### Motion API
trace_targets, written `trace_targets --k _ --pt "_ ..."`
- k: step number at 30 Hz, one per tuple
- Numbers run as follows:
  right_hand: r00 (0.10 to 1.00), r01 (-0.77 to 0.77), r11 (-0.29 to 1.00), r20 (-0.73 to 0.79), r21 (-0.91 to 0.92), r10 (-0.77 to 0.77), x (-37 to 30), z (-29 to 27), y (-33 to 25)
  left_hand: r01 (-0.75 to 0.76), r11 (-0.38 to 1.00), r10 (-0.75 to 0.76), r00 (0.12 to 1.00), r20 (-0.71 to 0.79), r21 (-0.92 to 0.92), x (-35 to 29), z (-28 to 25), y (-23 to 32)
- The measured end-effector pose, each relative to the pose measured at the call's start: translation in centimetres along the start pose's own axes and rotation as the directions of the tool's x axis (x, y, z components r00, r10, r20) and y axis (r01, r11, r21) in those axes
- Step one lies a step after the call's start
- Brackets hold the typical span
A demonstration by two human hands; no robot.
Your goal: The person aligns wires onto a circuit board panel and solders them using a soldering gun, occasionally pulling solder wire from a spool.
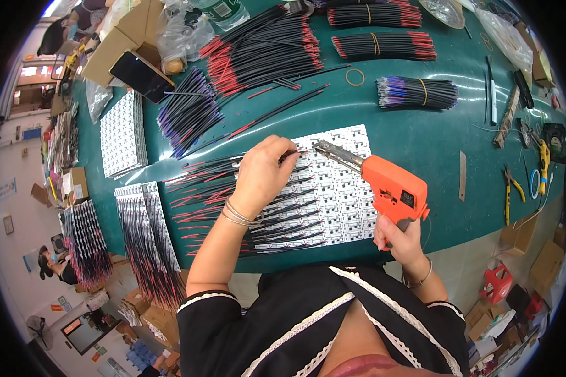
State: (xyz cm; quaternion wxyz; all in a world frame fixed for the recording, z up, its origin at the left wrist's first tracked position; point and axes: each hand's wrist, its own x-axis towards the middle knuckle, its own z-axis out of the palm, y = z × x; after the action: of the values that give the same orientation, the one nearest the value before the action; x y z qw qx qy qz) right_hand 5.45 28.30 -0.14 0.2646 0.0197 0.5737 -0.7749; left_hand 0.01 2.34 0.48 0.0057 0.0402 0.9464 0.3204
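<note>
left hand (265,173): pinches thin wire (290,154) onto white board panel (339,188), steadying it at the tip
right hand (399,237): fist around orange soldering gun (390,187), aimed at joint

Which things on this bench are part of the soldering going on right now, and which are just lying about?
In use:
orange soldering gun in the right hand
white circuit board panel
black wire pinched by the left hand
wired leads on the panel

Lying about:
phone
rubber band
yellow-handled pliers
banded wire bundles
plastic bottle
</note>
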Motion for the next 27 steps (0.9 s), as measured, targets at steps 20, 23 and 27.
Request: trace_targets --k 20,23,27 --pt "1.000 -0.027 0.999 0.004 -0.045 0.028 0.07 0.29 0.00 0.031 0.998 -0.035 0.997 0.072 0.046 0.45 0.26 0.25" --pt "1.000 -0.013 0.999 0.003 -0.045 0.013 0.24 0.53 -0.04 0.021 0.998 -0.025 0.997 0.073 0.055 0.49 0.30 0.25" --pt "1.000 0.004 0.998 -0.012 -0.062 -0.005 0.31 0.66 -0.16 0.036 0.997 -0.040 0.996 0.075 0.063 0.52 0.32 0.34"
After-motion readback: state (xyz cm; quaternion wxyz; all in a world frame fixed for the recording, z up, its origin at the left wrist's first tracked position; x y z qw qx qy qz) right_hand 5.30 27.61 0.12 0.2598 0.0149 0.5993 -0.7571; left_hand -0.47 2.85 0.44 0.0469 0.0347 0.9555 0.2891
